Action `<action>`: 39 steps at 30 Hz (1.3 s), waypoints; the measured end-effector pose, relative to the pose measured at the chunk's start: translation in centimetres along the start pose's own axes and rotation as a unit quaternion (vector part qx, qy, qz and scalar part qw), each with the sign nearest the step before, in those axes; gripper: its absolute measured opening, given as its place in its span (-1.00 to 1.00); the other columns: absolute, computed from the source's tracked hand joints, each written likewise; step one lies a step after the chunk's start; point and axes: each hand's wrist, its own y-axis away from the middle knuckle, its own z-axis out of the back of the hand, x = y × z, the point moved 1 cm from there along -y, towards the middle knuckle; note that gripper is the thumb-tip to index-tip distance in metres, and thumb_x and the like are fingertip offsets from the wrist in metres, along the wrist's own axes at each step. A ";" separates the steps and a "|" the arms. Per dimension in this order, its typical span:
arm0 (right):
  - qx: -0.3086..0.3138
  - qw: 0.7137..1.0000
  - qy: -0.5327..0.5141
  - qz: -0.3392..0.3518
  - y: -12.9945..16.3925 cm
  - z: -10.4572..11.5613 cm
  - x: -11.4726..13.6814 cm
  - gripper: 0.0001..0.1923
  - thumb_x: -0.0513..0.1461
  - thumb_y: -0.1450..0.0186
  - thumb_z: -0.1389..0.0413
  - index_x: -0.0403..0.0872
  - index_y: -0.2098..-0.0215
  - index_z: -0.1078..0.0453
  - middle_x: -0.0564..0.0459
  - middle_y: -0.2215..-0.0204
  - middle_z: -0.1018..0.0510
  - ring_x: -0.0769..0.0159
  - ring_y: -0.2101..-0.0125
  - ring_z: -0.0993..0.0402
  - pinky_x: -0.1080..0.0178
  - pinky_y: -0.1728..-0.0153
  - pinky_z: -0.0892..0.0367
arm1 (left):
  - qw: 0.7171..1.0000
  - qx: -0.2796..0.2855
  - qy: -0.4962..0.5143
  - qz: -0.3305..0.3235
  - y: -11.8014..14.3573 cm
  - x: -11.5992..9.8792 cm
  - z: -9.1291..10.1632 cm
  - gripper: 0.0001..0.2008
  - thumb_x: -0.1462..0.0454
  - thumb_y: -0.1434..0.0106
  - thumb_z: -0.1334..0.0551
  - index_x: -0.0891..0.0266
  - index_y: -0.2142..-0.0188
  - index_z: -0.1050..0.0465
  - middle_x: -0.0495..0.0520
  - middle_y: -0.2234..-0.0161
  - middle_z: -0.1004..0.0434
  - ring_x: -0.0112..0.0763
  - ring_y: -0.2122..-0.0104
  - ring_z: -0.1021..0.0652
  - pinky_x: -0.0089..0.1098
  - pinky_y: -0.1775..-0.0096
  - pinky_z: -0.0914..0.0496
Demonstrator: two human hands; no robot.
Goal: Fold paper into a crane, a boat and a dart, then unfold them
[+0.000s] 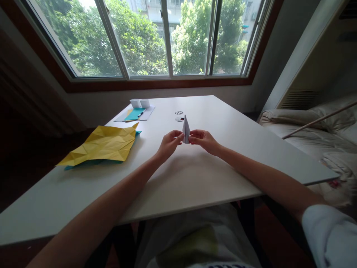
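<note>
A small folded white paper piece (186,128), narrow and pointed at the top, stands upright above the white table (195,175). My left hand (169,143) pinches its lower left side and my right hand (202,140) pinches its lower right side, fingertips meeting at the paper's base. Both arms reach in from the near edge of the table.
A creased yellow paper sheet (104,145) lies on the table's left over a teal sheet (95,162). Farther back are white and teal papers with a pen (135,113) and a small white box (139,102). A bed with bedding (315,130) stands to the right; windows behind.
</note>
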 end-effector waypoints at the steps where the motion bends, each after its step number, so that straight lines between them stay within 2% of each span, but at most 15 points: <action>1: -0.003 1.000 0.004 0.001 0.0 0.0 0.0 -0.64 -0.14 -0.01 -0.27 -0.10 0.25 -0.42 0.05 0.40 -0.57 0.37 0.38 -0.47 0.26 0.29 -0.33 | 1.000 0.002 -0.005 0.002 0.0 0.0 0.0 -0.69 0.08 -0.05 -0.28 0.29 0.35 -0.40 0.04 0.40 -0.49 -0.37 0.36 -0.52 -0.29 0.25 -0.39; 6: 0.001 1.000 0.013 0.012 0.1 0.0 0.1 -0.62 -0.15 0.02 -0.29 -0.12 0.25 -0.42 0.04 0.41 -0.57 0.32 0.34 -0.49 0.22 0.25 -0.35 | 1.000 0.020 -0.008 -0.011 -0.1 0.3 0.2 -0.68 0.14 0.02 -0.35 0.29 0.33 -0.40 0.05 0.38 -0.51 -0.34 0.34 -0.53 -0.32 0.26 -0.38; 12: 0.014 1.000 0.012 0.023 0.3 -0.2 0.1 -0.59 -0.20 0.09 -0.33 -0.11 0.27 -0.40 0.07 0.43 -0.57 0.30 0.35 -0.51 0.15 0.20 -0.39 | 1.000 0.002 -0.011 -0.004 0.1 0.1 0.2 -0.66 0.17 0.10 -0.40 0.30 0.37 -0.40 0.06 0.33 -0.51 -0.32 0.35 -0.54 -0.32 0.29 -0.40; 17: 0.021 0.999 0.026 0.031 0.3 -0.2 0.2 -0.58 -0.22 0.10 -0.33 -0.11 0.27 -0.40 0.08 0.43 -0.57 0.31 0.37 -0.51 0.15 0.21 -0.40 | 1.000 0.006 -0.010 0.003 0.2 -0.1 0.2 -0.66 0.19 0.12 -0.41 0.30 0.39 -0.39 0.04 0.41 -0.53 -0.31 0.37 -0.55 -0.31 0.28 -0.41; 25: 0.021 0.999 0.032 0.035 0.1 0.0 0.0 -0.57 -0.20 0.10 -0.32 -0.10 0.25 -0.40 0.05 0.40 -0.57 0.30 0.36 -0.50 0.13 0.22 -0.39 | 1.000 -0.015 0.000 0.000 -0.1 0.1 0.5 -0.77 0.22 0.04 -0.33 0.31 0.40 -0.46 0.04 0.45 -0.53 -0.37 0.42 -0.52 -0.30 0.27 -0.38; 32: 0.006 1.000 0.012 0.025 -0.1 0.3 -0.3 -0.65 -0.21 0.03 -0.28 -0.13 0.26 -0.41 0.06 0.44 -0.55 0.41 0.45 -0.42 0.23 0.30 -0.36 | 0.999 -0.039 0.034 0.007 -0.2 0.0 0.4 -0.84 0.24 0.04 -0.27 0.29 0.45 -0.48 0.00 0.49 -0.51 -0.40 0.42 -0.50 -0.31 0.26 -0.38; 36: 0.005 0.999 0.025 0.030 -0.2 0.3 -0.3 -0.63 -0.18 0.02 -0.28 -0.13 0.25 -0.42 0.04 0.44 -0.55 0.40 0.45 -0.42 0.23 0.32 -0.35 | 0.999 -0.037 0.003 -0.010 -0.4 0.4 0.5 -0.85 0.25 0.01 -0.23 0.28 0.43 -0.48 0.00 0.47 -0.50 -0.40 0.41 -0.48 -0.33 0.27 -0.37; 39: 0.005 0.998 0.049 0.039 -0.2 0.2 -0.2 -0.60 -0.15 0.05 -0.29 -0.12 0.25 -0.41 0.02 0.41 -0.55 0.35 0.40 -0.45 0.19 0.28 -0.36 | 0.996 -0.052 -0.056 -0.043 -0.6 0.8 0.8 -0.85 0.26 0.00 -0.21 0.27 0.42 -0.47 0.01 0.45 -0.50 -0.38 0.39 -0.48 -0.36 0.30 -0.36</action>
